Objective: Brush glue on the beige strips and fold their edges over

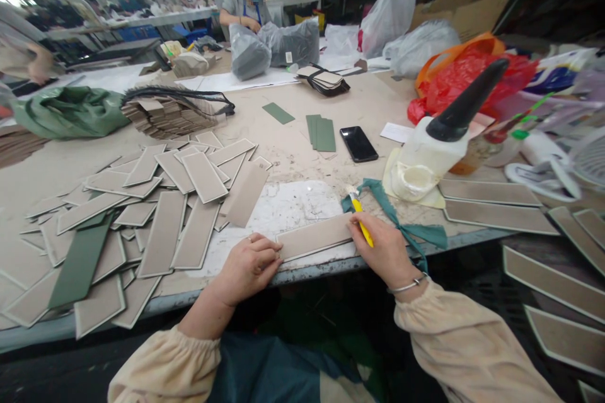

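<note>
A beige strip (314, 238) with a thin pale edge lies along the table's front edge, on a whitish worn patch. My left hand (253, 266) is closed on its left end, thumb and fingers together. My right hand (382, 244) grips a yellow-handled brush (361, 219), its pale tip pointing up and away, and its fingers also touch the strip's right end. A teal cloth strip (393, 209) lies just beyond this hand. Right of it stands a white plastic bottle (428, 150) with a black cone-shaped top.
Many pale-edged beige pieces (161, 233) are heaped on the left, with a green piece (84, 258) on top. Further back are a phone (359, 143), green cards (321, 133) and a banded stack (165, 114). More beige pieces (558, 277) lie at right. A co-worker (248, 3) sits opposite.
</note>
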Demonstrator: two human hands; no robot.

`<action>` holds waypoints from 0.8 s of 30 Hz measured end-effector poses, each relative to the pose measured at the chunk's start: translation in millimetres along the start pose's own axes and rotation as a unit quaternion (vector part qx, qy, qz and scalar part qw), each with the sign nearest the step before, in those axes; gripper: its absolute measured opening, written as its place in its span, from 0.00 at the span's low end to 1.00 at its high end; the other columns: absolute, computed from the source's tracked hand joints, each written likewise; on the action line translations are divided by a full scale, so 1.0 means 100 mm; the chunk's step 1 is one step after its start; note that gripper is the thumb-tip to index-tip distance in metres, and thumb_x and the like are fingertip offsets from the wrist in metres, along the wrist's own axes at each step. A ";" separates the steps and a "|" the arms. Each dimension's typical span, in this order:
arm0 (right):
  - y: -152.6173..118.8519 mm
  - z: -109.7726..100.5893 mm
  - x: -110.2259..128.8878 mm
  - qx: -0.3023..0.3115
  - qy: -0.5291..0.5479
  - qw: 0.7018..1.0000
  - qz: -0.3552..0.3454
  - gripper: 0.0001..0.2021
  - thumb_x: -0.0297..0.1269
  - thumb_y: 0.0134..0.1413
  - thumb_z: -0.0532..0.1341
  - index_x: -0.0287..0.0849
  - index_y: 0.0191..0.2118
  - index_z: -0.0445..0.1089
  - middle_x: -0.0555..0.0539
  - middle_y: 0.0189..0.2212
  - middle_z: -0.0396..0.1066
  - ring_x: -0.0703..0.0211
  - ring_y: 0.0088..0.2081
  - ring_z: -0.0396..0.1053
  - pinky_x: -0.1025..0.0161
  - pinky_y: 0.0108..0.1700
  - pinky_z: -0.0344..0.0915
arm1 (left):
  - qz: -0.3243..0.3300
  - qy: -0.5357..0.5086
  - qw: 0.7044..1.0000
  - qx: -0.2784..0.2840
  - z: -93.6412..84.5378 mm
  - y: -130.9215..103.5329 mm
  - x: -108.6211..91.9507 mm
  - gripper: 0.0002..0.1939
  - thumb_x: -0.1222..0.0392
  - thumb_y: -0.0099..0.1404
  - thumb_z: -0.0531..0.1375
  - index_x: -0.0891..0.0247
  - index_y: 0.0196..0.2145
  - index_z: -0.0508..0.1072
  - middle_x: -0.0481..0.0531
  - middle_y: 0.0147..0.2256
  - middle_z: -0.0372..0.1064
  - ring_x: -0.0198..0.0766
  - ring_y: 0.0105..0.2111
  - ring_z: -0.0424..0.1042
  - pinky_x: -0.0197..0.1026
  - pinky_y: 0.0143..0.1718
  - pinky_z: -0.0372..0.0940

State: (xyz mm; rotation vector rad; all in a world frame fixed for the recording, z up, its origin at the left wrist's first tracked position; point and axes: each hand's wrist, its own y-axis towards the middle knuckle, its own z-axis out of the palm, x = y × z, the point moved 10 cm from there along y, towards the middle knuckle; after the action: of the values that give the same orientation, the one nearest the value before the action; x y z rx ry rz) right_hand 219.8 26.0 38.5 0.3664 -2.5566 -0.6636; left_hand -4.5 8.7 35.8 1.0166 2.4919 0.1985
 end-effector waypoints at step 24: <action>0.00 0.08 -0.02 0.023 -0.047 0.999 0.006 0.07 0.34 0.61 0.57 0.44 0.42 0.69 0.47 0.38 0.76 0.58 0.34 0.74 0.64 0.34 0.64 | -0.001 0.008 1.000 -0.008 0.02 -0.01 0.00 0.10 0.63 0.66 0.57 0.62 0.27 0.74 0.53 0.37 0.76 0.38 0.36 0.70 0.43 0.41 0.68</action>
State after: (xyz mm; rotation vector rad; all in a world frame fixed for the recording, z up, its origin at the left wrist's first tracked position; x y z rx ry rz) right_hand 217.9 29.6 31.3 0.3425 -2.6641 -0.6327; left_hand -4.3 7.5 34.0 1.0108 2.5013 0.2254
